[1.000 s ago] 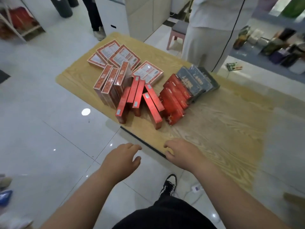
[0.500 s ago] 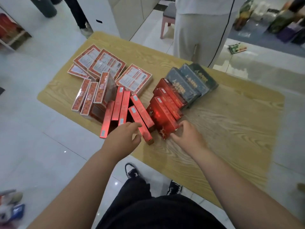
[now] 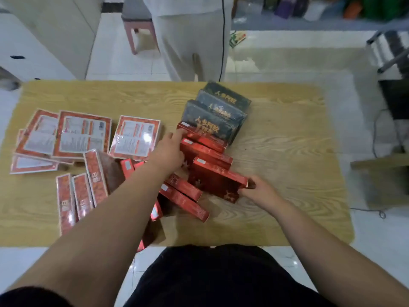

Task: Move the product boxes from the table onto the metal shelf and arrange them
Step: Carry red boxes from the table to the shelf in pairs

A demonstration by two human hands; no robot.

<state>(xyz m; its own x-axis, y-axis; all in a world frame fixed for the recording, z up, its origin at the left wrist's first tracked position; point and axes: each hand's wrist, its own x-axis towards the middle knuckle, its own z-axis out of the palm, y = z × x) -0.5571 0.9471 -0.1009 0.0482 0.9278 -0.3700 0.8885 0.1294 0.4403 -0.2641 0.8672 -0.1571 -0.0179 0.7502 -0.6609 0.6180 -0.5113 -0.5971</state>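
Note:
A row of shiny red boxes leans in the middle of the wooden table, with three dark boxes leaning behind them. My left hand presses on the left ends of the red row, fingers reaching to the rearmost red box. The nearest red box's right corner is gripped by my right hand. Slim red boxes lie tipped under my left forearm. Flat red-and-white boxes lie at the left, and narrow ones stand on edge near the front left.
A person in light trousers stands just beyond the table's far edge, beside a pink stool. White cabinets stand at the back left. A metal frame and a cable are on the right.
I have stepped closer and the view now faces the table squarely. My left hand moved from the slim red boxes up to the leaning red row; my right hand took hold of its nearest box.

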